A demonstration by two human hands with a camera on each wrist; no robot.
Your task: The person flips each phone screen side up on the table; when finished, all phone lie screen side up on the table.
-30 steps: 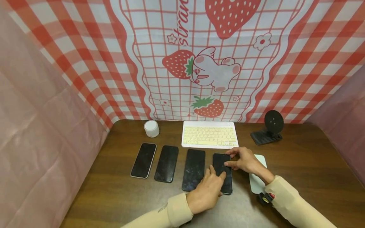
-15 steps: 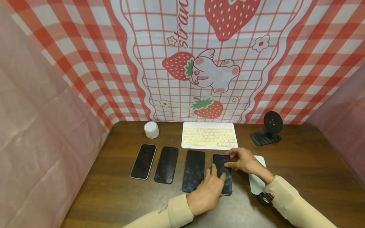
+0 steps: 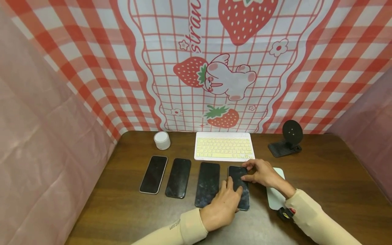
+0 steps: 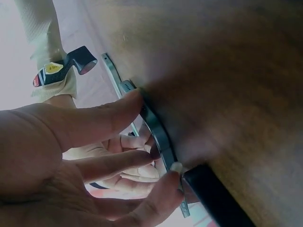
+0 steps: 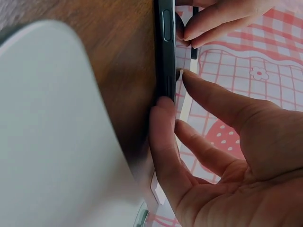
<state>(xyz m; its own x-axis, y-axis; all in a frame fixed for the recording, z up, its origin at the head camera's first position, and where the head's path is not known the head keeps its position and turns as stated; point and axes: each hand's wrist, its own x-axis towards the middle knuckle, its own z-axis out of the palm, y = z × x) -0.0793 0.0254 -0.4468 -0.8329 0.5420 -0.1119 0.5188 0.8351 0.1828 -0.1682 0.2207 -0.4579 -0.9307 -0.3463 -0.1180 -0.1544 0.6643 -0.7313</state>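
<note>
A dark smartphone (image 3: 237, 175) lies screen up on the brown table, with both hands on it. My left hand (image 3: 222, 206) grips its near end, thumb on the bottom edge and fingers along the left side; the left wrist view shows the thumb against the phone's edge (image 4: 163, 135). At the top right corner my right hand (image 3: 261, 173) pinches it, one finger along the side edge and the thumb over the screen. Left of it lies a larger dark phone (image 3: 206, 180), partly covered by the left hand.
Two more dark phones (image 3: 178, 178) lie further left. A pale green phone (image 3: 275, 195) sits under the right forearm. Behind are a white keyboard with yellow keys (image 3: 225, 148), a white cylinder (image 3: 162, 140) and a black folding stand (image 3: 292, 132).
The head view has shifted slightly, so the table sits a little lower in it. Both hands and the phone between them keep their places.
</note>
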